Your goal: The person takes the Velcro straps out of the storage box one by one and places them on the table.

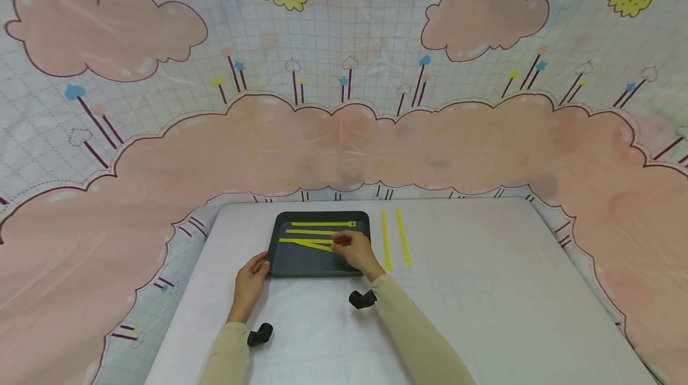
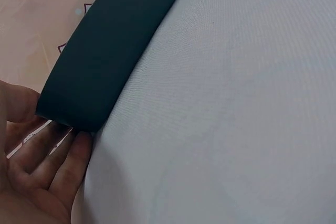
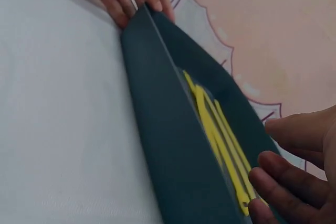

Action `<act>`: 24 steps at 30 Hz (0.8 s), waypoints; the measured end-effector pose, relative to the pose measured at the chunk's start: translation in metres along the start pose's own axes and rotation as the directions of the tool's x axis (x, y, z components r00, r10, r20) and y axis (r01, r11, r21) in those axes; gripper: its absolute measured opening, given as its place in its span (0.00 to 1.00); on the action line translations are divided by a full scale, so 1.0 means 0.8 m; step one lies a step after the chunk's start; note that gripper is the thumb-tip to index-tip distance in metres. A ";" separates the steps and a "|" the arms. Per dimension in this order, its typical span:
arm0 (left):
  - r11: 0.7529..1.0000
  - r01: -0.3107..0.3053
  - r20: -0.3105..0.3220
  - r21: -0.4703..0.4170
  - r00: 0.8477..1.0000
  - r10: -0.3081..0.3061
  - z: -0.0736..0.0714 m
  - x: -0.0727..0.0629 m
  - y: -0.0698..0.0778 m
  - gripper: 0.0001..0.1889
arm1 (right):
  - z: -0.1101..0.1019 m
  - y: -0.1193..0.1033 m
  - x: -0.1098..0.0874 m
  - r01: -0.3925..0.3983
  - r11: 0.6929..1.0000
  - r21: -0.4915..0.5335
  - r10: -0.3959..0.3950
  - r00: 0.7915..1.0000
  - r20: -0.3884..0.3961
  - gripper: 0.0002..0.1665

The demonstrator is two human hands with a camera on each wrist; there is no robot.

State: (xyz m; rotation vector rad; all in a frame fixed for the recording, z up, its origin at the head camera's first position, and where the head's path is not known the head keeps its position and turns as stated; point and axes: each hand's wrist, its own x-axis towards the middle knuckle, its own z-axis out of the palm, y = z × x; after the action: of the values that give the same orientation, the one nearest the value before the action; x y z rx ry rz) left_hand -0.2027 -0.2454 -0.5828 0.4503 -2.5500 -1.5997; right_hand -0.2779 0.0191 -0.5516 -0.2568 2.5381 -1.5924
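Observation:
A dark grey-green tray sits on the white table. Several flat yellow cable ties lie in it, roughly crosswise, and two of them cross. In the right wrist view, one cable tie shows a slotted end close to the fingertips. My left hand pinches the tray's near left corner, thumb over the rim and fingers outside; the left wrist view also shows this corner of the tray. Over the right part of the tray is my right hand, its fingers loosely bent and apart, beside the ties' ends.
Right of the tray, two more yellow cable ties lie lengthwise on the white table. A cloth printed with clouds hangs behind the table and down its sides. Black wrist cameras stick out from both sleeves.

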 end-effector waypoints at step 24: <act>1.000 0.002 0.010 -0.002 1.000 -0.002 -0.001 0.002 -0.003 0.21 | 0.005 0.013 0.003 -0.006 0.988 -0.154 0.017 0.997 0.070 0.14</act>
State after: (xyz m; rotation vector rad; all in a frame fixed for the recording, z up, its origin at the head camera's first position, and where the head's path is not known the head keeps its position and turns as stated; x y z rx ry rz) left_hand -0.2040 -0.2474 -0.5846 0.4458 -2.5553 -1.6095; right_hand -0.2802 0.0192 -0.5629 -0.3083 2.6047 -1.3591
